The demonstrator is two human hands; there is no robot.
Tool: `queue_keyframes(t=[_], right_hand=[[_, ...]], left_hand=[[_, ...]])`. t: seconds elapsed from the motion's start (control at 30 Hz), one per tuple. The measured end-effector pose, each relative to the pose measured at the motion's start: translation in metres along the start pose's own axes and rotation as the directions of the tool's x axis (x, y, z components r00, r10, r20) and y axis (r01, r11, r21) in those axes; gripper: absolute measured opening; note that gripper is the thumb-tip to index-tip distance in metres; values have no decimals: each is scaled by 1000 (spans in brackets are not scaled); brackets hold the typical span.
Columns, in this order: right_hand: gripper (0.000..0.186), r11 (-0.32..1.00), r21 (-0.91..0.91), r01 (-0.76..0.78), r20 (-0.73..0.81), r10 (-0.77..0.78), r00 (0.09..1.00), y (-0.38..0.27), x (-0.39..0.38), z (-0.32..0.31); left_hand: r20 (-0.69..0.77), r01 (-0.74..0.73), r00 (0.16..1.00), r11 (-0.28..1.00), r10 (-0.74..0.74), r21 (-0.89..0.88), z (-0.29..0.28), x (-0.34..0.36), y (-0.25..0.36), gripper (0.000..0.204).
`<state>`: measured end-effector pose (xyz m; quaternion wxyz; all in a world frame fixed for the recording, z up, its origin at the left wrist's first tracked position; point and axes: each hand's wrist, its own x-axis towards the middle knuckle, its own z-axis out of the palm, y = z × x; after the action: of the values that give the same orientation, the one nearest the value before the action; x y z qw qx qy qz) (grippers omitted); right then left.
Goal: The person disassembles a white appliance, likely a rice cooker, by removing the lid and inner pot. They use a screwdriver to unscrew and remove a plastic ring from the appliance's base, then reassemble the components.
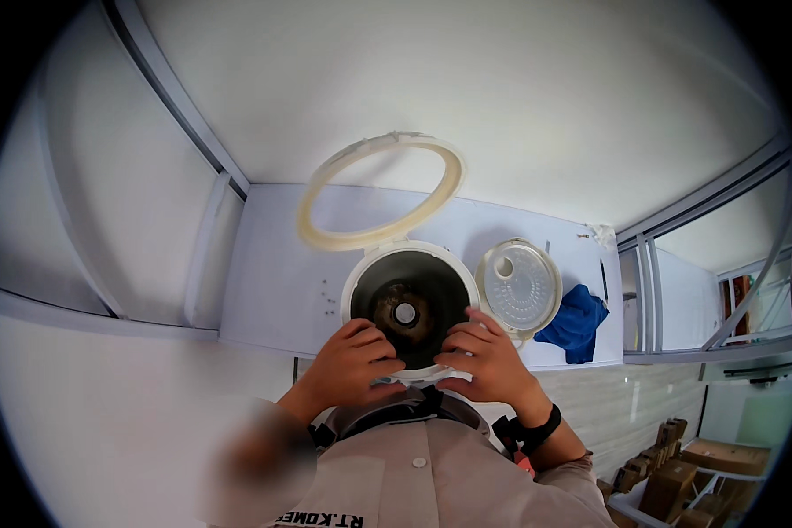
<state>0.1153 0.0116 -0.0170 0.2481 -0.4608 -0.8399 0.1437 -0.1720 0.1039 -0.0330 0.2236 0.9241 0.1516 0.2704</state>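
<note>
A white rice cooker body [354,286] stands at the table's near edge, its inner pot absent. Down inside its dark grey wall [444,295] I see a brown-stained bottom with a round metal centre piece [405,313]. Behind it, a yellowed white lid ring [380,238] stands raised at the hinge. My left hand [352,363] is curled over the near left rim. Across from it, my right hand [488,359], below a black wristband, grips the near right rim. The hands are apart, and parts of the near rim are hidden beneath them.
A round translucent lid plate [524,286] with a hole lies right of the cooker. Beside it is a crumpled blue cloth [576,324]. Several tiny dark screw-like pieces [329,299] lie to the left. Metal-framed partitions [204,255] flank the pale table [268,264]. Cardboard boxes [669,488] stand lower right.
</note>
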Motion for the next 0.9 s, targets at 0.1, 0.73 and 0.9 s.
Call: queue_keyframes(t=[0.1, 0.73, 0.9], right_hand=[[34, 999, 36, 22, 12, -23, 1000, -4, 5, 7], [45, 998, -53, -36, 194, 46, 980, -26, 27, 5], [47, 997, -61, -48, 202, 60, 978, -27, 29, 10]], left_hand=[[-14, 2, 1000, 1000, -2, -2, 6, 1, 4, 29], [101, 92, 989, 984, -108, 150, 6, 7, 18, 38], [112, 120, 983, 971, -146, 208, 7, 10, 20, 40]])
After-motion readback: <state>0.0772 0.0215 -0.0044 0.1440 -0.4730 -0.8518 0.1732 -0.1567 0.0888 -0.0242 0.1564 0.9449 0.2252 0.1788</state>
